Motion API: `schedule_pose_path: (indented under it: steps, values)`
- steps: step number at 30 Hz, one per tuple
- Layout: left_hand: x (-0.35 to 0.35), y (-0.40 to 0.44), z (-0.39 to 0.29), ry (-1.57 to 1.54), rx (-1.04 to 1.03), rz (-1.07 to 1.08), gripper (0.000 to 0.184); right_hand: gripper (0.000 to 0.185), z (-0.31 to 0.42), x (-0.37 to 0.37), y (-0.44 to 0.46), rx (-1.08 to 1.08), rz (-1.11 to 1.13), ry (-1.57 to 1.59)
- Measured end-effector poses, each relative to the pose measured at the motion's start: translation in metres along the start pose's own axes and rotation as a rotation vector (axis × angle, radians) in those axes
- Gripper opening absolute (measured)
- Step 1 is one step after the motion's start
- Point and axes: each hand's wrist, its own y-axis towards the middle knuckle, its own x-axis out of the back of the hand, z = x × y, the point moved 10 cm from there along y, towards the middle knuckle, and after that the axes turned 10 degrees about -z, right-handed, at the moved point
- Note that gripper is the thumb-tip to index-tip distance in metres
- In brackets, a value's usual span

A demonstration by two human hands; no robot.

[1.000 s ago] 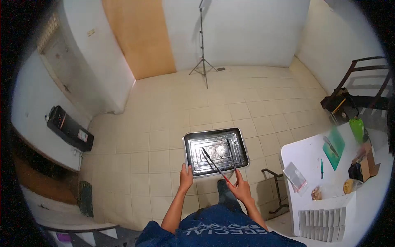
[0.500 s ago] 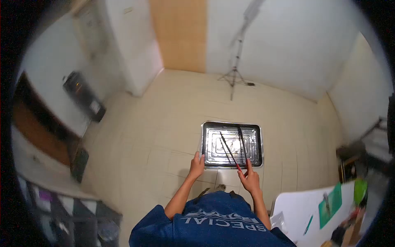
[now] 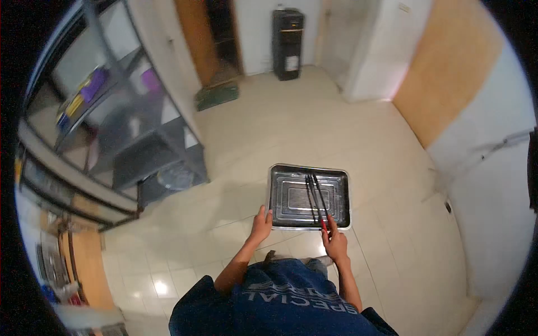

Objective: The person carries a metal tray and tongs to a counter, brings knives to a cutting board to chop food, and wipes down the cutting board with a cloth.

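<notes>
A shiny rectangular metal tray (image 3: 291, 197) is held level in front of my body, above the floor. My left hand (image 3: 261, 226) grips its near left corner, with the thumb up by the rim. My right hand (image 3: 335, 245) is closed around the red handle end of a pair of tongs (image 3: 323, 224), by the near right edge of the tray. The dark arms of the tongs reach forward over the tray, and their reflection shows in the metal. Whether my right fingers also support the tray is hidden.
Grey metal shelving (image 3: 162, 140) stands on the left with goods on it. A black water dispenser (image 3: 287, 45) is against the far wall, near a doorway with a green mat (image 3: 217, 96). Tiled floor (image 3: 302, 123) stretches ahead; a wood-coloured panel (image 3: 459, 67) is at right.
My view has turned left: the shelving and doorway came in, while the tripod and white table left. The tray stays in my hands. The arms of the tongs appear closer together.
</notes>
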Motion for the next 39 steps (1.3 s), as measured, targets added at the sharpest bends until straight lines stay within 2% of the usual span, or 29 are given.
schedule_pose_path:
  steps: [2, 3, 6, 8, 10, 14, 16, 18, 20, 21, 22, 24, 25, 26, 29, 32, 33, 34, 36, 37, 38, 39]
  values:
    - [0.084, -0.006, 0.044, 0.054, 0.103, -0.072, 0.044, 0.061, 0.063, -0.060, -0.011, -0.034, 0.178, -0.023]
    - [0.116, -0.007, 0.060, 0.086, 0.102, -0.123, 0.043, 0.061, 0.081, -0.091, -0.011, 0.067, 0.131, 0.046]
    - [0.200, -0.021, 0.107, 0.110, 0.230, -0.253, 0.042, 0.057, 0.144, -0.165, -0.029, 0.152, 0.251, 0.052]
    - [0.240, -0.021, 0.124, 0.154, 0.195, -0.271, 0.039, 0.057, 0.193, -0.189, -0.028, 0.216, 0.304, 0.056]
    - [0.288, -0.030, 0.141, 0.149, 0.156, -0.494, 0.037, 0.058, 0.238, -0.215, -0.026, 0.318, 0.400, -0.007]
    - [0.351, -0.029, 0.209, 0.131, 0.216, -0.594, 0.035, 0.059, 0.301, -0.279, -0.022, 0.465, 0.487, -0.043]
    - [0.373, -0.016, 0.244, 0.096, 0.308, -0.524, 0.034, 0.057, 0.330, -0.305, -0.014, 0.476, 0.503, 0.010]
    - [0.404, 0.007, 0.282, 0.105, 0.309, -0.566, 0.034, 0.058, 0.363, -0.345, -0.003, 0.507, 0.549, -0.045]
    - [0.421, 0.039, 0.348, -0.132, 0.387, -0.487, 0.035, 0.057, 0.404, -0.381, 0.014, 0.525, 0.541, -0.073]
    - [0.451, 0.063, 0.342, 0.096, 0.200, -0.524, 0.036, 0.056, 0.426, -0.399, 0.025, 0.522, 0.524, -0.067]
    - [0.476, 0.087, 0.329, 0.113, 0.180, -0.528, 0.036, 0.056, 0.450, -0.416, 0.036, 0.518, 0.507, -0.060]
    - [0.523, 0.125, 0.306, -0.015, 0.431, -0.478, 0.038, 0.058, 0.501, -0.433, 0.048, 0.518, 0.487, -0.017]
    - [0.545, 0.148, 0.320, 0.092, 0.268, -0.464, 0.038, 0.059, 0.520, -0.447, 0.053, 0.485, 0.493, 0.028]
    - [0.571, 0.171, 0.351, 0.107, 0.251, -0.473, 0.038, 0.060, 0.539, -0.467, 0.057, 0.453, 0.498, 0.074]
    - [0.605, 0.214, 0.386, 0.073, 0.280, -0.394, 0.036, 0.059, 0.584, -0.512, 0.071, 0.445, 0.449, 0.113]
    - [0.666, 0.241, 0.428, -0.006, 0.257, -0.427, 0.037, 0.056, 0.645, -0.564, 0.072, 0.474, 0.452, 0.023]
    - [0.670, 0.241, 0.493, -0.108, 0.336, -0.428, 0.038, 0.056, 0.663, -0.585, 0.066, 0.501, 0.493, 0.000]
    - [0.683, 0.242, 0.509, -0.117, 0.343, -0.425, 0.038, 0.056, 0.681, -0.604, 0.060, 0.527, 0.534, -0.023]
    - [0.718, 0.257, 0.527, -0.187, 0.260, -0.508, 0.042, 0.056, 0.710, -0.629, 0.056, 0.496, 0.559, -0.022]
    - [0.738, 0.265, 0.524, -0.088, 0.208, -0.508, 0.049, 0.057, 0.721, -0.645, 0.053, 0.496, 0.573, -0.043]
    - [0.752, 0.277, 0.529, -0.101, 0.207, -0.495, 0.049, 0.057, 0.732, -0.663, 0.049, 0.496, 0.587, -0.063]
    - [0.770, 0.295, 0.530, -0.018, 0.222, -0.386, 0.048, 0.057, 0.757, -0.669, 0.044, 0.525, 0.524, -0.015]
